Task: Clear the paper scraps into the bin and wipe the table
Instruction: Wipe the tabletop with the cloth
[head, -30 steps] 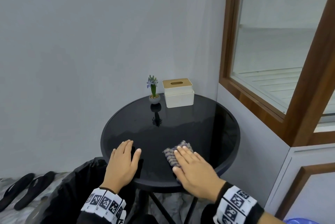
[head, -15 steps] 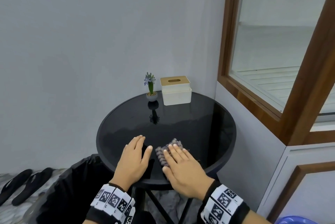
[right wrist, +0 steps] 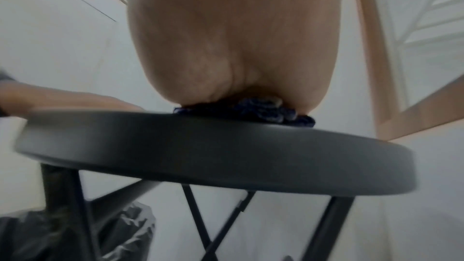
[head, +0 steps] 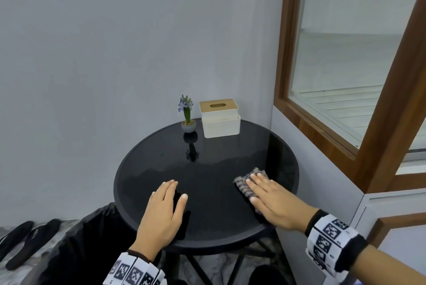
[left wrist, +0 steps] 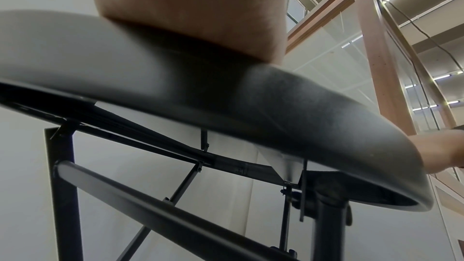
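Note:
A round black glass table (head: 207, 162) stands in a corner. My right hand (head: 270, 199) lies flat, fingers straight, pressing a grey-blue nubby cloth (head: 247, 181) onto the table's right front part; the right wrist view shows the cloth (right wrist: 273, 111) squeezed under my palm at the rim. My left hand (head: 163, 213) rests flat and open on the table's front left, holding nothing. A bin lined with a black bag (head: 76, 245) stands beside the table at the lower left. No paper scraps show on the table.
A small potted flower (head: 187, 114) and a white tissue box with a wooden lid (head: 220, 117) stand at the table's far edge. A wood-framed window (head: 345, 77) and a wall close in on the right. Black slippers (head: 20, 241) lie on the floor at left.
My right hand has slid the cloth from the table's front middle out to the right. The left hand has stayed at the front left.

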